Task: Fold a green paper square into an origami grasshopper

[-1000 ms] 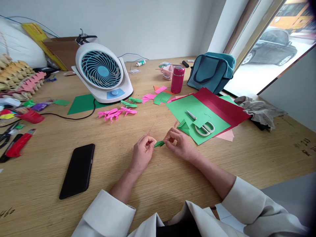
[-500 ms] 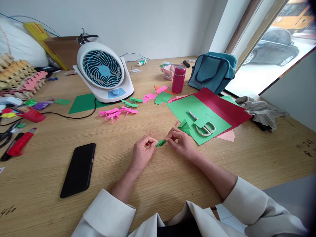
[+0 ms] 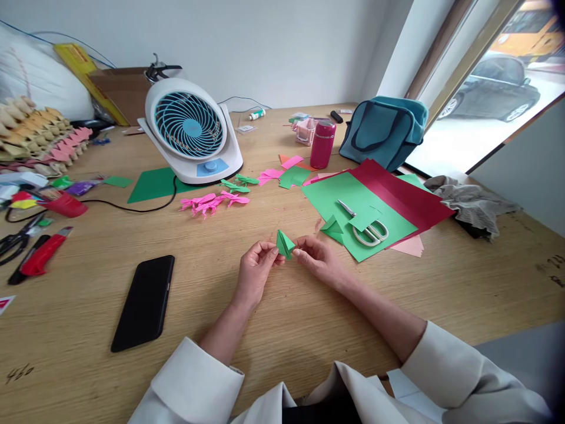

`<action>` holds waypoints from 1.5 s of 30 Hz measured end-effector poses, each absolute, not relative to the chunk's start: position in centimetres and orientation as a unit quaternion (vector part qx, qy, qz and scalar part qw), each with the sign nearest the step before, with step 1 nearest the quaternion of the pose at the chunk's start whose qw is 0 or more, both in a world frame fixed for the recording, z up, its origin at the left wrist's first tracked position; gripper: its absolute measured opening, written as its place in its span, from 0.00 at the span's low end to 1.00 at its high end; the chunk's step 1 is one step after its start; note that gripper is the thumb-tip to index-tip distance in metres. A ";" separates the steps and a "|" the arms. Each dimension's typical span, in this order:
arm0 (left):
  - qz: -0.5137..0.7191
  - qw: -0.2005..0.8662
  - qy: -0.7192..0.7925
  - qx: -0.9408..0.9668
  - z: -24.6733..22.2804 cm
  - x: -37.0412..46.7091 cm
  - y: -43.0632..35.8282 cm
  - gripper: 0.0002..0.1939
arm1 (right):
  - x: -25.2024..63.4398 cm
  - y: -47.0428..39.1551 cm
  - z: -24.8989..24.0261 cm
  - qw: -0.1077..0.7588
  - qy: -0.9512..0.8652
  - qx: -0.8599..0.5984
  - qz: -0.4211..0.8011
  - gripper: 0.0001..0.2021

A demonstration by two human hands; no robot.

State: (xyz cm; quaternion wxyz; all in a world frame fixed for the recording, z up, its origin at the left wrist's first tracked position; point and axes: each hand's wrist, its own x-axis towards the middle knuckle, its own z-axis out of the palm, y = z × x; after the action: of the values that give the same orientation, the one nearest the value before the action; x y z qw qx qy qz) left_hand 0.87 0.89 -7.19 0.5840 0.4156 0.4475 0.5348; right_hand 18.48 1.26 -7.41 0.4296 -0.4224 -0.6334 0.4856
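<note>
The one head-worn camera looks forward and down from above the near edge of the tabletop [image 3: 309, 330], near the left hand [image 3: 255, 272] and right hand [image 3: 321, 262], the sleeves [image 3: 189, 383] large below, and reaches past the far edge to the wall [image 3: 282, 53].

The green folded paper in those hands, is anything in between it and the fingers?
No, nothing visible: the left hand pinches the green folded paper at one side, and the right hand touches its other side.
</note>
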 end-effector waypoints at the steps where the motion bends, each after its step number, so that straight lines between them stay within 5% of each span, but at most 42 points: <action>1: 0.530 0.597 0.441 0.411 -7.2 1.0 0.7 0.17 | 18.4 1.2 -7.6 0.425 -0.638 -0.421 0.485 0.16; 15: 0.494 0.440 0.477 0.578 -7.5 0.8 0.5 0.11 | 18.0 0.6 -7.5 0.375 -0.682 -0.452 0.436 0.12; 27: 0.503 0.462 0.504 0.529 -8.1 0.6 0.5 0.12 | 18.0 0.6 -7.8 0.376 -0.691 -0.468 0.401 0.06; 45: 0.510 0.492 0.475 0.521 -8.2 0.4 0.5 0.13 | 18.1 0.7 -7.4 0.367 -0.688 -0.454 0.431 0.11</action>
State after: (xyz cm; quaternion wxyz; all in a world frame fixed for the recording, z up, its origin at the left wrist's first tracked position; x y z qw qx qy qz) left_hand 0.39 0.53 -8.22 0.4925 0.5212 0.4748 0.5103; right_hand 18.05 0.69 -7.44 0.3671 -0.4538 -0.6881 0.4310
